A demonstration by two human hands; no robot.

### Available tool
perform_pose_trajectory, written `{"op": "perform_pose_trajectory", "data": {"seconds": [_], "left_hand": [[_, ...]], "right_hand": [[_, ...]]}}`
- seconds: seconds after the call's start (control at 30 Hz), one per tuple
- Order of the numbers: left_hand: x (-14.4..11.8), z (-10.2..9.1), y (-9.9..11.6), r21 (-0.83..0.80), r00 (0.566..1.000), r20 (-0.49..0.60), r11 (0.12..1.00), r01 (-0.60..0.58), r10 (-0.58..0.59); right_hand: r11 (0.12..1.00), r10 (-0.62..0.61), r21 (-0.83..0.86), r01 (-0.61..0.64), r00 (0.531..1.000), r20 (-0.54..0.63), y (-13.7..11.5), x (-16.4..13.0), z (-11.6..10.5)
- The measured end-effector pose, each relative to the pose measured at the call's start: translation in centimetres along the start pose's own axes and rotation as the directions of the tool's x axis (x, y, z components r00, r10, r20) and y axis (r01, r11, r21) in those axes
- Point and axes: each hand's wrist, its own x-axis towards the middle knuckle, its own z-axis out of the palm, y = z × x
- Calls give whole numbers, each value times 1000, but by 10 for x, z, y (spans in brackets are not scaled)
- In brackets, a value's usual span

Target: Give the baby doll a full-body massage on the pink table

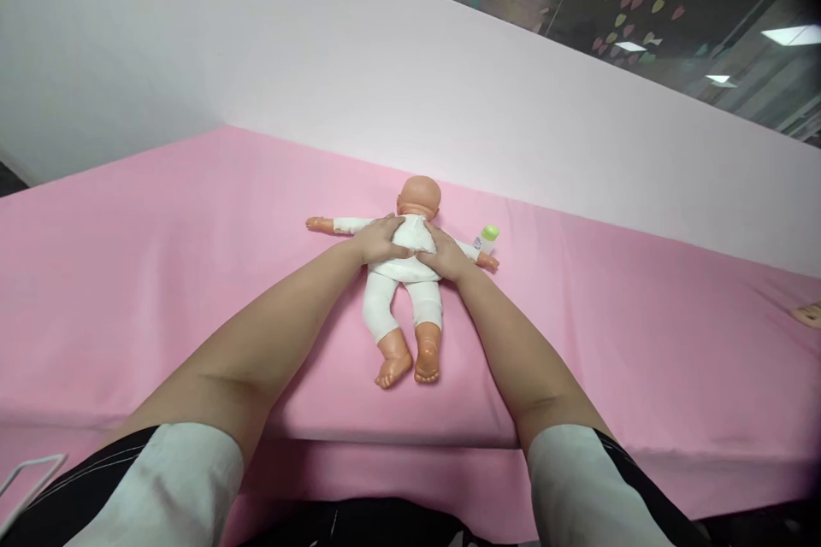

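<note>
A baby doll (405,273) in a white top and white leggings lies face down, arms stretched out sideways and feet toward me. My left hand (382,241) rests flat on the left side of its back, fingers pointing up toward the shoulder. On the right side of the back lies my right hand (444,253), also with fingers extended. Both thumbs point inward and nearly meet at the middle of the back. Just beyond the doll's right-side arm is a small clear bottle (487,237) with a green cap.
A pink cloth (211,265) covers the table beneath the doll. Behind it rises a white wall (410,77), with a dark window (577,8) showing heart-shaped stickers and lights. Part of something skin-coloured (808,314) shows at the right edge. A white wire frame (32,466) stands at lower left.
</note>
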Motion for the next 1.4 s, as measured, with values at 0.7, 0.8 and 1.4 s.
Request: {"op": "perform_pose_trajectory", "data": {"seconds": [0.7,0.8,1.4], "left_hand": [[-26,33,7,10,960,-269,996,86,-80],[-34,34,7,44,957,-282,995,90,-74],[-54,20,23,-486,910,-159,833,265,-382]], "right_hand": [[970,20,-240,-49,992,-122,-2,-20,24],[947,11,-316,-52,992,-130,-8,-23,28],[964,239,-78,-253,958,-160,-49,-45,5]]}}
